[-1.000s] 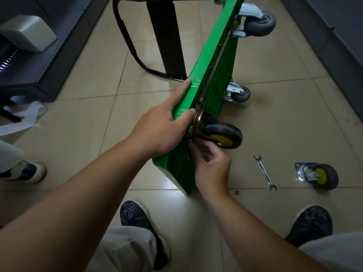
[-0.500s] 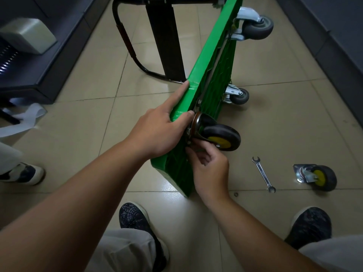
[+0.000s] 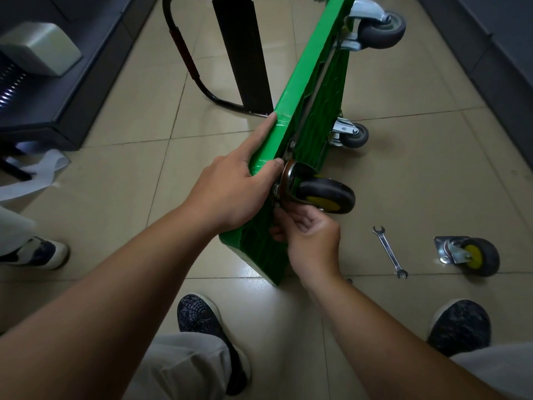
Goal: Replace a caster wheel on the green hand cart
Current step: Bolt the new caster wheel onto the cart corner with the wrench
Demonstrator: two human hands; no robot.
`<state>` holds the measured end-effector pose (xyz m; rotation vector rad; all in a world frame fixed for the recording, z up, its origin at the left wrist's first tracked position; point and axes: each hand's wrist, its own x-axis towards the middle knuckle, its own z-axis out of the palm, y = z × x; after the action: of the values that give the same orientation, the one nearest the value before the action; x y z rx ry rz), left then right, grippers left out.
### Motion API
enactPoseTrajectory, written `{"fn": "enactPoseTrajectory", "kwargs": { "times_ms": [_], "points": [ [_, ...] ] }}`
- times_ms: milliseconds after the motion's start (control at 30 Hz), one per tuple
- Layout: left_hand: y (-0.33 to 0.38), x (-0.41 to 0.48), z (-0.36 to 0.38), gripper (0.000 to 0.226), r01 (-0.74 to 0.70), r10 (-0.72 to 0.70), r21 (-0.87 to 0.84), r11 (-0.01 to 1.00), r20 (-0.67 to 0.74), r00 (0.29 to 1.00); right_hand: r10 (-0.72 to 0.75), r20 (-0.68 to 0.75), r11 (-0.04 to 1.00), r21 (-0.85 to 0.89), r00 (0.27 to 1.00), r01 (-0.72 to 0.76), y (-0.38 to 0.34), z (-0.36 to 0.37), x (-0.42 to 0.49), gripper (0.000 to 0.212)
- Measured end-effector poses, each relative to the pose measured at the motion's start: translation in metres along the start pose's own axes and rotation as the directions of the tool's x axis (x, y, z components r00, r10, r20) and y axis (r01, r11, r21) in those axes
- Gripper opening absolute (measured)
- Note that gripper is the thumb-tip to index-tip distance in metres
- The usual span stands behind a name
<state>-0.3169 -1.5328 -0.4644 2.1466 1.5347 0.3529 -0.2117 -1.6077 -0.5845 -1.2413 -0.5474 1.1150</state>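
3 casters on cart: yellow-hub caster [image 3: 323, 194] nearest, at the deck's near end; 2 grey casters [image 3: 377, 24] [image 3: 350, 136] farther along.
Cart: green cart [image 3: 305, 67] stands on its long edge on the tile floor [image 3: 432, 168], underside facing right; black handle [image 3: 184, 53] sticks out to the left at the far end.
L hand: left hand [image 3: 233, 192] grasps the deck's upper edge, index finger stretched along it, thumb hooked over next to the yellow-hub caster's plate.
R hand: right hand [image 3: 313, 241] sits just under that plate, fingers curled in against it (tips hidden, so can't tell if they pinch anything).
Loose caster: loose caster [image 3: 473, 255], also w/ yellow hub, lies on the floor to the right, well apart from the cart.
Wrench: wrench [image 3: 389, 251] lies flat btw cart and loose caster.
Feet: dark shoes [image 3: 202, 321] [image 3: 461, 327] either side of the cart's near end.
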Motion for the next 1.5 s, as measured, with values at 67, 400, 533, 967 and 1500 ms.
{"fn": "enactPoseTrajectory", "kwargs": {
  "times_ms": [67,400,533,967,1500],
  "points": [
    [0.001,-0.001,0.000,0.063,0.008,-0.008,0.002,1.000,-0.002,1.000,0.094,-0.021,0.993,0.076,0.995,-0.092,-0.004,0.004,0.000,0.014],
    [-0.001,0.000,-0.003,0.062,0.010,-0.009,-0.035,0.999,0.027,1.000,0.008,-0.077,0.999,-0.035,0.997,-0.011,-0.004,0.008,-0.006,0.014],
    [-0.003,0.000,-0.003,0.061,0.000,0.001,-0.044,0.999,0.027,1.000,-0.490,0.141,0.722,-0.487,0.860,0.491,0.013,-0.010,-0.008,0.022],
    [0.001,-0.002,-0.003,0.063,0.003,-0.002,-0.066,0.998,0.017,1.000,-0.228,0.097,0.958,-0.158,0.969,0.241,0.014,-0.009,0.006,0.019],
    [-0.026,-0.009,-0.038,0.076,-0.007,0.008,0.016,1.000,-0.035,0.999,-0.124,0.054,0.947,-0.290,0.991,0.134,0.005,0.047,0.004,0.023]
  ]
}}
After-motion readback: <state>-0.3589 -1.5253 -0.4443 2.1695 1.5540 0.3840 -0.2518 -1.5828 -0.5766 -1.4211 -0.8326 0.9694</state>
